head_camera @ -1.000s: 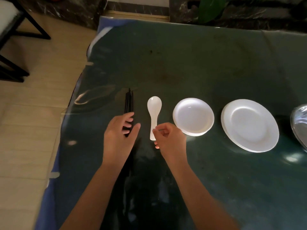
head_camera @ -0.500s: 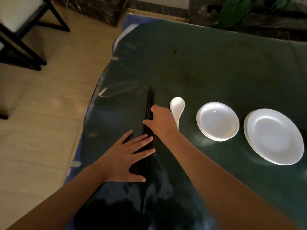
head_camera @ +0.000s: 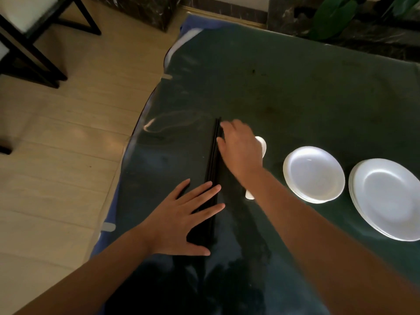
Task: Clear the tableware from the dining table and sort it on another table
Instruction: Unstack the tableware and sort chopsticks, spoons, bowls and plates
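Note:
A bundle of black chopsticks [head_camera: 213, 155] lies lengthwise on the dark green table [head_camera: 295, 92]. My left hand [head_camera: 184, 221] rests flat with spread fingers on their near end. My right hand [head_camera: 238, 146] lies against their far end on the right side, fingers loosely extended and touching them. A white spoon [head_camera: 261, 144] is mostly hidden under my right hand and wrist. To the right sit a small stack of white saucers [head_camera: 314, 173] and a stack of larger white plates [head_camera: 388, 198].
The table's left edge [head_camera: 136, 137] runs close to the chopsticks, with pale wooden floor beyond it. A dark-framed chair [head_camera: 27, 42] stands at the far left. Marble wall base and green leaves [head_camera: 329, 17] lie behind the table.
My right hand left the spoon and moved left and forward along the chopsticks to their far end. My left hand flattened out over their near end. The view shifted left.

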{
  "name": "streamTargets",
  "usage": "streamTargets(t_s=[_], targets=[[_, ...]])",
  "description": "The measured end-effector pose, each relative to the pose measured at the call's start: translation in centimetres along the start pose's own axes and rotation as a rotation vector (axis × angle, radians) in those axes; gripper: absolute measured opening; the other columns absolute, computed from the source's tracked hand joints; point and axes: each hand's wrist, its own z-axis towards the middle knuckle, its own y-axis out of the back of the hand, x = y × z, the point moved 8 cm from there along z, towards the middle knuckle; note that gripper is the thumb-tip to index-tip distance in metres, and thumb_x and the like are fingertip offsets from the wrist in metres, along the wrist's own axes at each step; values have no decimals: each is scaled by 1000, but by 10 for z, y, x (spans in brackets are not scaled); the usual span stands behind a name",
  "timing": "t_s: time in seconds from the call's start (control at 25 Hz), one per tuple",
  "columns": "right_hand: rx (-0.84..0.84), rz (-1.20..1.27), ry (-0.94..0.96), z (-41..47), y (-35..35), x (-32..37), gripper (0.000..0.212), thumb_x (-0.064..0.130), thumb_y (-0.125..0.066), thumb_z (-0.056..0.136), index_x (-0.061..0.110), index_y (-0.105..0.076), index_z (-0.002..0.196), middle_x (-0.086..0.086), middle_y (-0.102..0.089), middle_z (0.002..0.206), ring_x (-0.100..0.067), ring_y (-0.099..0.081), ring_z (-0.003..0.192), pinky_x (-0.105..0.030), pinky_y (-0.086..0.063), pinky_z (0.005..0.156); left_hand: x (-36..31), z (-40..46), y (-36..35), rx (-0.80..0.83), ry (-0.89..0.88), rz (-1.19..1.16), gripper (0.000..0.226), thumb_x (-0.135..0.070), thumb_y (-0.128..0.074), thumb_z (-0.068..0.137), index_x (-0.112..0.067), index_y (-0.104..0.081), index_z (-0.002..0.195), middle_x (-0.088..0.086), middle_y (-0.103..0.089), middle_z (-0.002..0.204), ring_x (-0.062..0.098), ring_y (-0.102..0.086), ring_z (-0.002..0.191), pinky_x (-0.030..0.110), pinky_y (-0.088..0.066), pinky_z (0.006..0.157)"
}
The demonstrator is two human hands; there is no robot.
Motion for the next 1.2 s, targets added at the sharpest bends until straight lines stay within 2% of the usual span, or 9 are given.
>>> streamTargets(t_s=[0.04, 0.12, 0.16, 0.24, 0.44, 0.56, 0.72, 0.88, 1.2], targets=[[46, -50, 73, 13, -1, -1, 43, 23, -54, 89, 9, -46, 128, -12, -50, 132, -31, -47, 119, -42, -45, 87, -1, 1, 0, 1, -3, 7, 88, -78, -35, 74, -29, -22, 146, 5, -17, 156, 21, -8, 145, 50, -8, 115], [287, -49, 136, 35, -16, -9, 58, 26, -52, 92, 12, -28, 142, -7, -28, 152, -27, -27, 138, -41, -31, 108, -3, 3, -2, 13, -37, 45, 84, -76, -37, 76, -29, -26, 145, 3, -22, 155, 22, -12, 144, 52, -12, 115], [400, -32, 136, 40, -23, -13, 62, 28, -50, 93, 13, -21, 145, -6, -20, 155, -25, -20, 141, -39, -25, 111, -4, 3, -3, 15, -50, 52, 81, -74, -38, 77, -29, -30, 143, 3, -25, 154, 22, -16, 144, 54, -13, 113], [499, -26, 143, 42, -36, -17, 65, 30, -48, 94, 10, -13, 146, -6, -15, 157, -22, -16, 143, -35, -19, 114, -5, 1, -4, 5, -59, 41, 73, -70, -40, 81, -28, -37, 140, 3, -32, 152, 22, -21, 142, 52, -16, 113], [475, -223, 247, 28, -53, -19, 68, 42, -33, 96, 10, 0, 146, -6, -1, 158, -19, -2, 145, -39, -10, 117, -4, -8, -5, -15, -45, 81, 67, -63, -37, 86, -28, -32, 142, 3, -32, 151, 21, -23, 141, 52, -18, 112], [460, -331, 298, 31, -51, -18, 68, 47, -27, 96, 13, 3, 147, -4, 0, 158, -18, -3, 145, -42, -7, 116, -5, -5, -3, -24, -40, 85, 69, -65, -39, 83, -27, -36, 140, 4, -34, 150, 21, -25, 140, 54, -20, 109], [465, -381, 310, 33, -50, -16, 68, 48, -27, 95, 14, 1, 147, -4, -2, 158, -19, -6, 145, -42, -7, 116, -7, -2, 0, -69, -51, 69, 66, -66, -44, 81, -26, -49, 133, 6, -45, 144, 22, -36, 136, 54, -29, 107], [432, -359, 320, 33, -48, -13, 67, 46, -31, 95, 13, -4, 147, -6, -8, 158, -22, -10, 144, -42, -11, 116, -6, -1, 1, -80, -57, 46, 64, -65, -45, 82, -24, -52, 130, 7, -46, 143, 23, -37, 135, 51, -30, 107], [361, -340, 301, 27, -28, -6, 61, 42, -33, 96, 12, -16, 145, -9, -18, 156, -24, -17, 143, -44, -15, 116, -7, 1, 7, -55, 20, -5, 67, -62, -51, 73, -26, -47, 130, 5, -44, 144, 19, -32, 137, 51, -20, 113]])
